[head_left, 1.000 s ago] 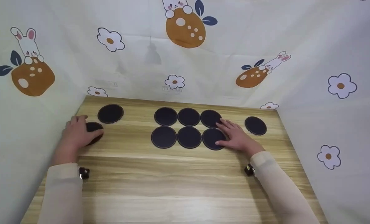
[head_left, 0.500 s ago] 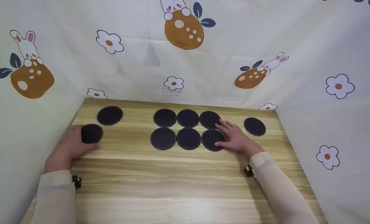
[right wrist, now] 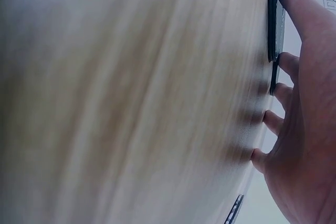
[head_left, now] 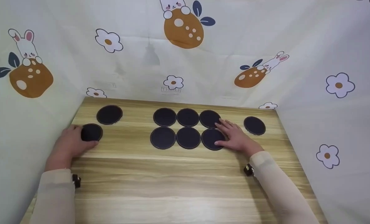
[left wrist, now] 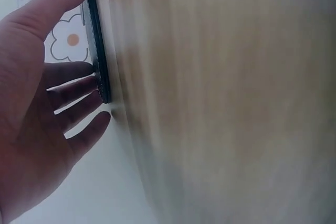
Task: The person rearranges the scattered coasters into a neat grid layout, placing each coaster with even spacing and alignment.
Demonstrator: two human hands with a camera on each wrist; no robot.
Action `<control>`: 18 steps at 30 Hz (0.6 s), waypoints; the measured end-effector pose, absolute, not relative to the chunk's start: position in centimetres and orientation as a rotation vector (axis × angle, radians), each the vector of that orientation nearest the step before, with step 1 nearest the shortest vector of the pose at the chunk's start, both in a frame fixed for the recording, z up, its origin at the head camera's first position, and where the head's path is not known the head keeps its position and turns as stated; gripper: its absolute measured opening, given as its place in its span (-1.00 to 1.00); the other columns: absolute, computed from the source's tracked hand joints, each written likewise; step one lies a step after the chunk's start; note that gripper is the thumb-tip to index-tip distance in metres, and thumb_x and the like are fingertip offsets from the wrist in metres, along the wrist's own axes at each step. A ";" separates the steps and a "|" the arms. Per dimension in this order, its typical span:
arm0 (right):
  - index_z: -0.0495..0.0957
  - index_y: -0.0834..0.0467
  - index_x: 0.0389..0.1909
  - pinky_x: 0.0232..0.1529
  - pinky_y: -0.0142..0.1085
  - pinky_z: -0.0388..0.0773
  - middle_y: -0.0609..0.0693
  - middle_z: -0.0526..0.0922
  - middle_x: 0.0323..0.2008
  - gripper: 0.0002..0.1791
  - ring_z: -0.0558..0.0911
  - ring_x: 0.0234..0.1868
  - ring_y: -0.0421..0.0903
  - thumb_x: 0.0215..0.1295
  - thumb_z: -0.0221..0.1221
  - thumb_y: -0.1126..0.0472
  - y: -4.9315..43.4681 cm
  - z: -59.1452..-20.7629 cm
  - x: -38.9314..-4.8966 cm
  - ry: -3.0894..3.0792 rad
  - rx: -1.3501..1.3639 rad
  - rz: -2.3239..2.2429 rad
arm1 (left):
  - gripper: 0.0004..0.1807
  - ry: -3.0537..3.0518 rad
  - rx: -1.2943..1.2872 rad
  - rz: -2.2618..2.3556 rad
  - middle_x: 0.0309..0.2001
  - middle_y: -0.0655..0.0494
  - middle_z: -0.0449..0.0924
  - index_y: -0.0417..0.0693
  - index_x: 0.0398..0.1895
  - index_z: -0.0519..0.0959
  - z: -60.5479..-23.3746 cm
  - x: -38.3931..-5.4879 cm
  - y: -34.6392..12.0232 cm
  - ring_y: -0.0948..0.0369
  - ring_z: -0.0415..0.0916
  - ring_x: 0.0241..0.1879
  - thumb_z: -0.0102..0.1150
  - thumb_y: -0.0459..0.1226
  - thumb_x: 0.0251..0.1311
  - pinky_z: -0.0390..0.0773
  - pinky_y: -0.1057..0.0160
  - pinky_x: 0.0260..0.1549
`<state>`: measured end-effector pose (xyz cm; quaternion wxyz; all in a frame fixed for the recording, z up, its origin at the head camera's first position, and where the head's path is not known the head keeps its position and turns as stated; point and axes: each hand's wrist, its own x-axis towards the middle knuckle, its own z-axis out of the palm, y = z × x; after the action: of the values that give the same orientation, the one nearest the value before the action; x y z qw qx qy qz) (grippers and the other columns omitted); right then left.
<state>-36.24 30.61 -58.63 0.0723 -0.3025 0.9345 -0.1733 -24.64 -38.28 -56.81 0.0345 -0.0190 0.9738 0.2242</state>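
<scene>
In the head view, black round coasters lie flat on a wooden table. My left hand (head_left: 69,141) is at the far left around a coaster (head_left: 92,133). Its thumb lies along the near rim and its fingers are at the left rim. In the left wrist view that coaster (left wrist: 98,45) is seen edge-on, with thumb and fingertips against it. My right hand (head_left: 236,137) rests at the right end of two touching rows of coasters. Its thumb touches the front right coaster (head_left: 211,138), and its spread fingertips reach the back right coaster (head_left: 209,118) and the table.
Another coaster (head_left: 109,114) lies behind the left hand, and one more (head_left: 254,125) lies right of the right hand. The two rows also hold a middle coaster (head_left: 188,137). Patterned cloth (head_left: 132,71) walls the wooden table (head_left: 160,180) at the back and both sides.
My left hand has shifted toward the near left, from partly covering its coaster to that coaster's left and near rim. The right hand has stayed in place.
</scene>
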 end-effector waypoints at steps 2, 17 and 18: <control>0.25 0.06 0.75 0.60 0.49 -0.04 0.18 0.08 0.77 0.07 0.03 0.74 0.37 0.41 0.35 -0.38 30.6 -58.7 -36.3 2.808 -0.915 -0.517 | 0.16 2.995 -0.061 0.679 0.39 -0.75 0.22 -0.77 0.41 0.30 -56.6 -24.7 -38.2 -0.60 0.24 0.35 0.53 0.14 0.25 0.35 -0.55 0.33; 0.25 0.07 0.75 0.62 0.46 -0.07 0.19 0.07 0.77 0.07 0.04 0.75 0.34 0.40 0.34 -0.39 30.7 -58.8 -36.3 2.810 -0.917 -0.519 | 0.18 3.005 0.009 0.690 0.33 -0.74 0.31 -0.72 0.35 0.44 -56.0 -24.5 -36.6 -0.53 0.41 0.24 0.56 0.25 0.18 0.41 -0.51 0.29; 0.25 0.07 0.75 0.62 0.46 -0.07 0.19 0.07 0.77 0.07 0.03 0.75 0.34 0.41 0.34 -0.39 30.7 -58.8 -36.4 2.808 -0.917 -0.520 | 0.17 3.009 0.021 0.698 0.33 -0.73 0.32 -0.71 0.36 0.44 -56.0 -24.4 -36.4 -0.54 0.41 0.25 0.57 0.25 0.17 0.41 -0.51 0.29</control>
<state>-36.35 30.68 -58.83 0.0711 -0.3048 0.9339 -0.1728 -24.44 -36.40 -55.96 0.0265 0.0067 0.9738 0.2259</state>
